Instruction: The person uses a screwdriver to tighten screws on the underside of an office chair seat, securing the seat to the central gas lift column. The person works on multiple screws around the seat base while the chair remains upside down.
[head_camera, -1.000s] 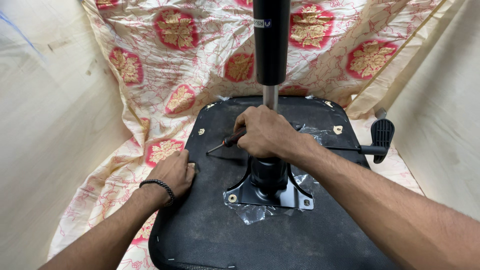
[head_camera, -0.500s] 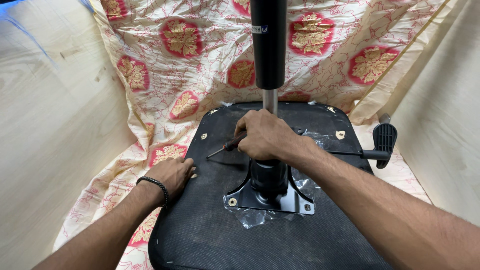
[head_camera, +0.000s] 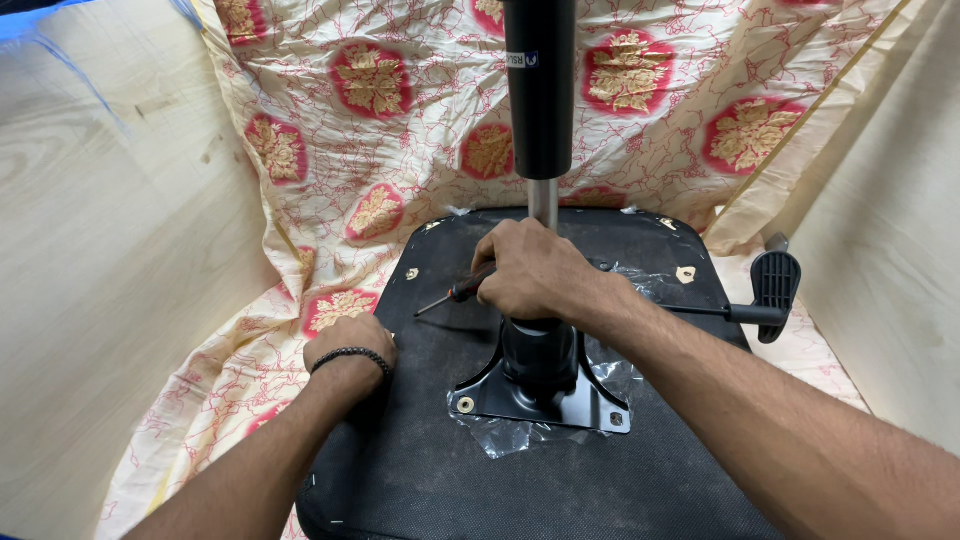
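An upturned black chair seat (head_camera: 430, 440) lies on a flowered cloth. A black mounting plate (head_camera: 545, 395) with a gas cylinder (head_camera: 540, 90) stands upright on its middle. My right hand (head_camera: 535, 275) is wrapped around a screwdriver (head_camera: 455, 292) with a dark handle, its tip pointing left just above the seat, and the hand rests against the cylinder's base. My left hand (head_camera: 350, 345), with a black wristband, presses down on the seat's left edge with fingers curled.
A black adjustment lever (head_camera: 765, 300) sticks out to the right of the plate. Clear plastic wrap (head_camera: 510, 430) lies under the plate. Pale wooden panels (head_camera: 110, 260) wall in the cloth (head_camera: 370, 130) on the left and right.
My view has shifted slightly. My left hand has curled more and slid a little toward me along the seat edge. My right hand keeps the screwdriver in about the same place.
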